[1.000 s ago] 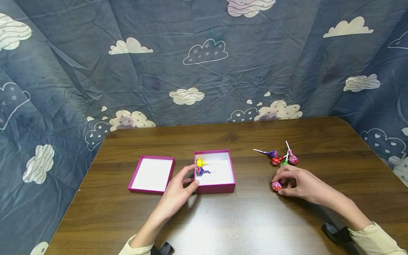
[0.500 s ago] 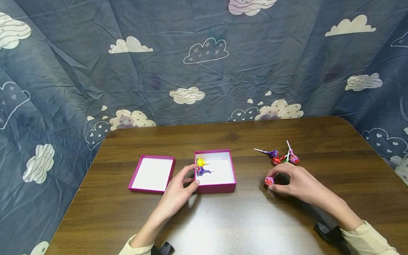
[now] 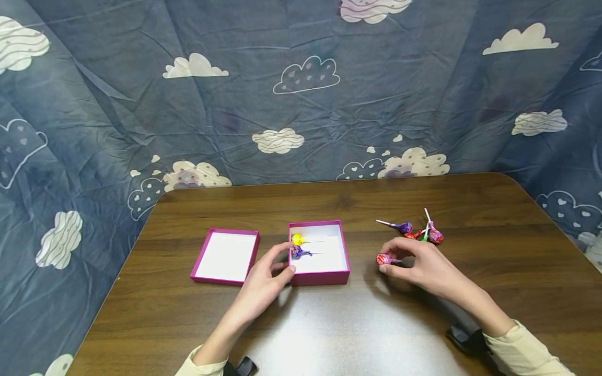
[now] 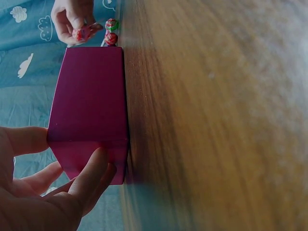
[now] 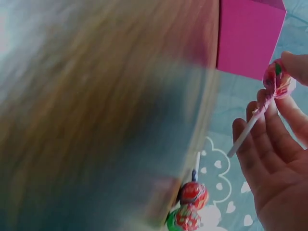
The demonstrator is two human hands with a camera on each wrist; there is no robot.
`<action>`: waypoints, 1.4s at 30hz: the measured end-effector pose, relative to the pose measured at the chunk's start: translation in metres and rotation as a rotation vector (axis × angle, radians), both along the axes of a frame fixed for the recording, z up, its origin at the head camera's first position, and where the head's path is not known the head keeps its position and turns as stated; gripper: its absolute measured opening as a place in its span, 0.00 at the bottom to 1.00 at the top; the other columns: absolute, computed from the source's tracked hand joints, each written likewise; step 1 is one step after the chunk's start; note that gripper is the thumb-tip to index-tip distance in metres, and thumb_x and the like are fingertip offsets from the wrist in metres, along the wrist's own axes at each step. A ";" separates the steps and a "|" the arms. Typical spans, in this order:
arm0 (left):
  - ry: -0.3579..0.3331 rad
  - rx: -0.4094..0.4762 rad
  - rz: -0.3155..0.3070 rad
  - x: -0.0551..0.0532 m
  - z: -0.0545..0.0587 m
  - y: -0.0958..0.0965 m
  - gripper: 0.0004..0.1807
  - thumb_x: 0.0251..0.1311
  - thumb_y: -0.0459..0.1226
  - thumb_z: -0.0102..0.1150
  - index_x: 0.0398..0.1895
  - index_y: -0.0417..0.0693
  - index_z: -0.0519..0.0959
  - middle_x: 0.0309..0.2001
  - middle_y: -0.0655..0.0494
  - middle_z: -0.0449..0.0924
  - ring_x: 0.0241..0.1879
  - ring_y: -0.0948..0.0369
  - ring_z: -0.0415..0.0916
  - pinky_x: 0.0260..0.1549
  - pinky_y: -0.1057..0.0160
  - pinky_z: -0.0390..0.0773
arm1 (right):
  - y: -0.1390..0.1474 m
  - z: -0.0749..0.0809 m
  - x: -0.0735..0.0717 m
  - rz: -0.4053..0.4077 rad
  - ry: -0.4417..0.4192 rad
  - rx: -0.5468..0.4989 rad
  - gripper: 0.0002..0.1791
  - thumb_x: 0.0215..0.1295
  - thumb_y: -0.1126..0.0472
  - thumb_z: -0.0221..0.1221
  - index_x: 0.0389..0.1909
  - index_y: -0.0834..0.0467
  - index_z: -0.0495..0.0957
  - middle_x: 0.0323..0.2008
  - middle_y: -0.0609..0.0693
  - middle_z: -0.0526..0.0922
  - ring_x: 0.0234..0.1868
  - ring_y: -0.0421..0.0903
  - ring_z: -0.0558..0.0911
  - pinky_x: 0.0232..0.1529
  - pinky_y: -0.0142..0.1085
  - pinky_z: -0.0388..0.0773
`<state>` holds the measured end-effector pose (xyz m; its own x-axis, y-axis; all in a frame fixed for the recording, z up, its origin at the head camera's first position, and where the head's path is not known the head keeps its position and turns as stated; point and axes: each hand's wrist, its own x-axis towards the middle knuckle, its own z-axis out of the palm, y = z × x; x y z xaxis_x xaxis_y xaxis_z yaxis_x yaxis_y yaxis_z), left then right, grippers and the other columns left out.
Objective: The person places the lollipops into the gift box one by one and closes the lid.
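Observation:
My right hand (image 3: 418,261) pinches a lollipop in a red and pink wrapper (image 3: 383,259) by its round head, over the table right of a magenta box. The lollipop's white stick (image 5: 243,137) points back across the fingers in the right wrist view. My left hand (image 3: 261,284) rests its fingertips against the left side of the open magenta box (image 3: 320,278), the thumb (image 4: 96,161) on the wall and another fingertip at the rim. Inside the box, a yellow lollipop (image 3: 297,239) and a purple one (image 3: 298,253) lie side by side along the left.
A magenta lid with a white inside (image 3: 224,257) lies left of the box. Beyond my right hand several loose lollipops are clustered, among them a purple one (image 3: 404,227) and a pink one (image 3: 436,235). A cloud-patterned cloth (image 3: 207,120) hangs behind the table.
My right hand has moved left toward the box with the pinched lollipop, leaving the loose cluster. My left hand has stayed at the box.

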<state>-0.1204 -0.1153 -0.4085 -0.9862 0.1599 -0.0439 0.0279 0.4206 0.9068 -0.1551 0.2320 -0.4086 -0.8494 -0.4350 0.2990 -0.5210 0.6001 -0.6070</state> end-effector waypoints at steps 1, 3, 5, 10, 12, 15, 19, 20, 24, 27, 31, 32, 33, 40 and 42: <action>-0.001 0.000 -0.001 0.000 0.000 0.000 0.28 0.65 0.40 0.59 0.68 0.55 0.69 0.68 0.49 0.67 0.57 0.46 0.74 0.50 0.47 0.77 | -0.001 0.000 0.000 0.001 0.007 -0.006 0.12 0.56 0.55 0.72 0.37 0.43 0.80 0.32 0.34 0.80 0.36 0.36 0.79 0.39 0.34 0.77; -0.004 0.000 -0.002 0.000 0.000 0.000 0.28 0.65 0.40 0.59 0.69 0.54 0.69 0.68 0.49 0.67 0.58 0.46 0.74 0.50 0.47 0.77 | -0.004 0.000 -0.001 0.012 0.016 -0.025 0.13 0.55 0.57 0.72 0.38 0.44 0.80 0.32 0.34 0.80 0.36 0.36 0.79 0.38 0.33 0.77; -0.006 -0.001 -0.002 0.000 0.000 0.000 0.28 0.65 0.40 0.59 0.69 0.54 0.69 0.68 0.49 0.67 0.58 0.46 0.74 0.50 0.47 0.77 | -0.008 0.001 -0.001 0.019 0.018 -0.041 0.13 0.55 0.57 0.72 0.39 0.44 0.81 0.33 0.34 0.81 0.36 0.36 0.80 0.39 0.33 0.77; -0.003 0.002 -0.003 0.000 0.000 0.000 0.28 0.65 0.40 0.59 0.69 0.54 0.69 0.68 0.49 0.67 0.58 0.46 0.74 0.50 0.48 0.77 | -0.016 0.004 -0.001 0.038 0.001 -0.069 0.12 0.57 0.56 0.72 0.40 0.44 0.81 0.34 0.34 0.81 0.36 0.37 0.80 0.40 0.34 0.78; 0.000 0.004 -0.003 0.000 0.000 0.000 0.28 0.65 0.40 0.59 0.69 0.54 0.69 0.68 0.50 0.67 0.58 0.47 0.74 0.50 0.48 0.77 | -0.019 0.005 -0.001 0.044 -0.011 -0.074 0.12 0.57 0.56 0.71 0.40 0.44 0.81 0.34 0.35 0.82 0.36 0.37 0.80 0.39 0.35 0.78; 0.000 0.005 -0.004 0.000 0.000 -0.001 0.28 0.65 0.40 0.59 0.69 0.54 0.69 0.68 0.50 0.67 0.58 0.46 0.74 0.50 0.48 0.77 | -0.024 0.008 -0.001 0.043 -0.031 -0.077 0.12 0.57 0.55 0.72 0.40 0.43 0.81 0.33 0.34 0.82 0.35 0.37 0.80 0.38 0.35 0.78; 0.000 0.003 -0.003 0.000 -0.001 0.000 0.28 0.66 0.39 0.59 0.69 0.54 0.69 0.68 0.49 0.67 0.57 0.46 0.74 0.50 0.48 0.77 | -0.033 0.012 0.000 0.075 -0.058 -0.107 0.11 0.58 0.55 0.71 0.39 0.44 0.81 0.32 0.36 0.82 0.35 0.38 0.80 0.38 0.37 0.78; 0.001 0.001 -0.002 -0.001 -0.001 0.000 0.28 0.65 0.39 0.59 0.69 0.54 0.69 0.68 0.49 0.67 0.57 0.46 0.74 0.50 0.48 0.77 | -0.035 0.013 0.000 0.087 -0.064 -0.118 0.10 0.58 0.55 0.71 0.39 0.44 0.81 0.32 0.36 0.82 0.35 0.38 0.80 0.38 0.38 0.78; 0.010 -0.006 0.000 -0.001 -0.001 0.000 0.28 0.65 0.39 0.59 0.69 0.54 0.69 0.68 0.49 0.68 0.57 0.47 0.75 0.49 0.49 0.78 | -0.042 0.016 -0.001 0.114 -0.076 -0.138 0.10 0.58 0.54 0.71 0.39 0.44 0.81 0.33 0.36 0.82 0.35 0.39 0.81 0.38 0.37 0.79; 0.013 -0.008 -0.001 -0.001 -0.001 -0.001 0.28 0.65 0.40 0.59 0.69 0.54 0.69 0.67 0.49 0.68 0.56 0.47 0.75 0.49 0.49 0.78 | -0.047 0.019 -0.002 0.129 -0.091 -0.148 0.11 0.58 0.54 0.71 0.40 0.44 0.81 0.34 0.37 0.82 0.35 0.40 0.81 0.38 0.37 0.79; 0.012 -0.011 -0.003 -0.001 -0.002 -0.001 0.28 0.65 0.40 0.59 0.69 0.54 0.69 0.68 0.49 0.68 0.57 0.47 0.75 0.49 0.49 0.78 | -0.054 0.021 -0.003 0.163 -0.120 -0.156 0.11 0.58 0.56 0.71 0.40 0.44 0.81 0.34 0.37 0.83 0.35 0.40 0.81 0.38 0.38 0.80; 0.012 -0.012 -0.003 -0.001 -0.002 -0.001 0.28 0.65 0.40 0.59 0.69 0.55 0.69 0.68 0.49 0.68 0.57 0.47 0.75 0.49 0.49 0.78 | -0.055 0.022 -0.004 0.169 -0.124 -0.154 0.11 0.58 0.56 0.71 0.40 0.44 0.81 0.34 0.37 0.83 0.35 0.40 0.81 0.38 0.38 0.80; 0.010 -0.013 -0.003 -0.001 -0.002 -0.001 0.28 0.65 0.40 0.59 0.69 0.55 0.69 0.68 0.49 0.68 0.57 0.47 0.75 0.49 0.49 0.78 | -0.057 0.022 -0.004 0.175 -0.126 -0.153 0.12 0.58 0.56 0.71 0.40 0.44 0.81 0.34 0.37 0.83 0.36 0.40 0.81 0.38 0.39 0.80; 0.006 -0.007 -0.001 -0.002 -0.003 -0.001 0.28 0.65 0.40 0.59 0.69 0.55 0.69 0.67 0.49 0.68 0.57 0.48 0.75 0.49 0.49 0.78 | -0.075 0.028 -0.009 0.218 -0.131 -0.160 0.12 0.57 0.59 0.71 0.39 0.44 0.81 0.35 0.36 0.83 0.36 0.40 0.81 0.39 0.39 0.80; 0.009 -0.008 0.000 -0.002 -0.003 -0.001 0.28 0.65 0.40 0.59 0.69 0.55 0.69 0.67 0.49 0.68 0.57 0.48 0.75 0.49 0.49 0.78 | -0.080 0.030 -0.010 0.230 -0.137 -0.164 0.12 0.56 0.60 0.71 0.39 0.45 0.81 0.35 0.37 0.83 0.36 0.40 0.82 0.40 0.39 0.80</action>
